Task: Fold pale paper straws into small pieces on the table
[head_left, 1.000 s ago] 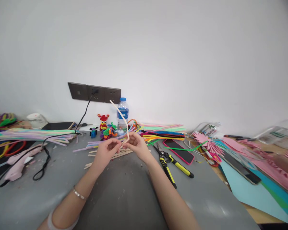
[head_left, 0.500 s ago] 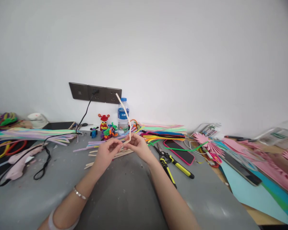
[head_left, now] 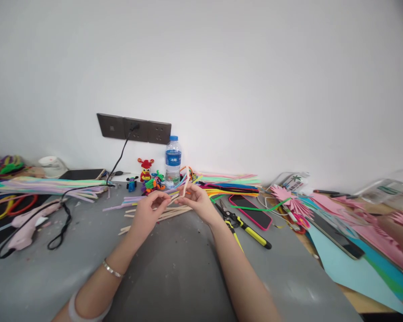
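Head view: both hands up over the middle of the desk [head_left: 174, 277], slightly apart, each pinched on the same cream strip [head_left: 187, 180]. Left hand [head_left: 149, 215] has thumb and index closed on the low end; right hand [head_left: 199, 205] grips at or near the bend. Exact contact under the right fingers is hidden.

Handling, my read: near weightless, soft fuzzy skin over thin wire. Bends easily, keeps the bend, little slip. Not fragile, but repeated folding at one spot could fatigue the core. Best hold is fingertips either side of the bend; gripping far out on the free end would just flex it.

Direction: no single long axis, it's kinked. Short run between the hands lies roughly crosswise, parallel-ish to the far edge, rising a bit toward the right hand. Can't tell whether that run is doubled. From the right fingertips the longer run stands steeply, free tip up, near upright with a slight kink.

Just beyond and below the hands: loose cream strips [head_left: 176, 213] flat on the desk. Cutters [head_left: 258, 237] toward the right edge. Bottle [head_left: 173, 158] upright by the far edge, behind the strip.
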Demonstrator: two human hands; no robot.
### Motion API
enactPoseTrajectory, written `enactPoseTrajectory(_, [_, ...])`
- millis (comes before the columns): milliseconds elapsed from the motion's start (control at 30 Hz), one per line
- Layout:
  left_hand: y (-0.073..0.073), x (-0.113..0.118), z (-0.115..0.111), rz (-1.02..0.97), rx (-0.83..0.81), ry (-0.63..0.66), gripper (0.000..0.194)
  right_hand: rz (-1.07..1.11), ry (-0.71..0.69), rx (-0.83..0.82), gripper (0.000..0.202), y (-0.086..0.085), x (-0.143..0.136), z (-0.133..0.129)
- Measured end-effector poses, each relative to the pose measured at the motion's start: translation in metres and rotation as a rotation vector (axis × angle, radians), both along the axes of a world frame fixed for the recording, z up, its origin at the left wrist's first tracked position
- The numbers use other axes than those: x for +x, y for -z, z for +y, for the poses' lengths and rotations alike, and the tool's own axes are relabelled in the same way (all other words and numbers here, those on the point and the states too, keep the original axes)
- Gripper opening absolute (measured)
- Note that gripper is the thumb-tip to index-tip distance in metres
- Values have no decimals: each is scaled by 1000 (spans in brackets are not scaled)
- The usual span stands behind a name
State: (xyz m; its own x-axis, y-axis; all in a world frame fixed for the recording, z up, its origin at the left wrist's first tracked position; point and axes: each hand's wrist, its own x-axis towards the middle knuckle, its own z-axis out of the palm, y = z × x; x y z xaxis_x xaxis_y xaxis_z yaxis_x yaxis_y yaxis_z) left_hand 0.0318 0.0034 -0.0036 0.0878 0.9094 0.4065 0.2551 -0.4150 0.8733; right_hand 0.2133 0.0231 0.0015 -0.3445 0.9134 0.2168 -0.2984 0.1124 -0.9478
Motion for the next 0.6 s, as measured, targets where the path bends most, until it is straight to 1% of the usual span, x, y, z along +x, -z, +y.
enactPoseTrajectory(233, [0,0,0,36,26,18,14,-20,20,-5,22,3,-1,1])
enactPoseTrajectory(433, [1,0,0,87,79,-35,13,-24,1,-5,20,6,-2,2])
enactPoseTrajectory(600, [1,1,-1,116,141,-48,13,-20,9,-26,20,5,-3,1])
